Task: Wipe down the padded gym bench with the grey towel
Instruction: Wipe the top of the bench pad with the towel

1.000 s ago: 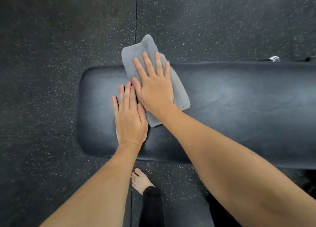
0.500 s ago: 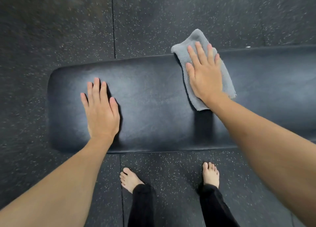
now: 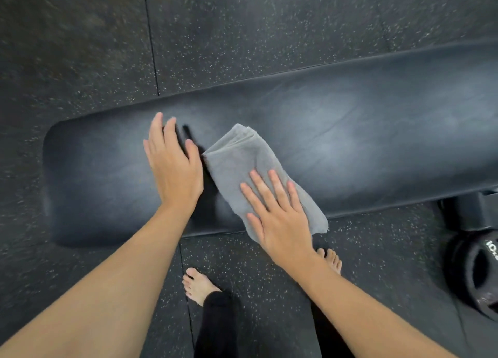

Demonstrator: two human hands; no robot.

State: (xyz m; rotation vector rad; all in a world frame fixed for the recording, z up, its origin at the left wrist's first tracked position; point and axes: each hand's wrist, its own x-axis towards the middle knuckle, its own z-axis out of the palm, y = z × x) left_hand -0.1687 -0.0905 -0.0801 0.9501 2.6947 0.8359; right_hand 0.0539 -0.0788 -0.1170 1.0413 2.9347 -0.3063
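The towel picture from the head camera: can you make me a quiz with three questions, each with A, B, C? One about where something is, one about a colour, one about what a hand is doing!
1. Where does the grey towel lie?
A. On the floor
B. On the padded bench, one corner hanging past its near edge
C. Over a shoulder

2. What colour is the bench?
A. Red
B. White
C. Black

3. What is the right hand doing?
A. Pressing flat on the towel, fingers spread
B. Squeezing the towel into a ball
C. Hanging in the air

Answers:
1 B: the towel rests on the pad and one corner sticks out over the speckled floor.
2 C: the pad is dark black all along.
3 A: the palm lies open on the cloth; the left hand rests on bare pad beside it.
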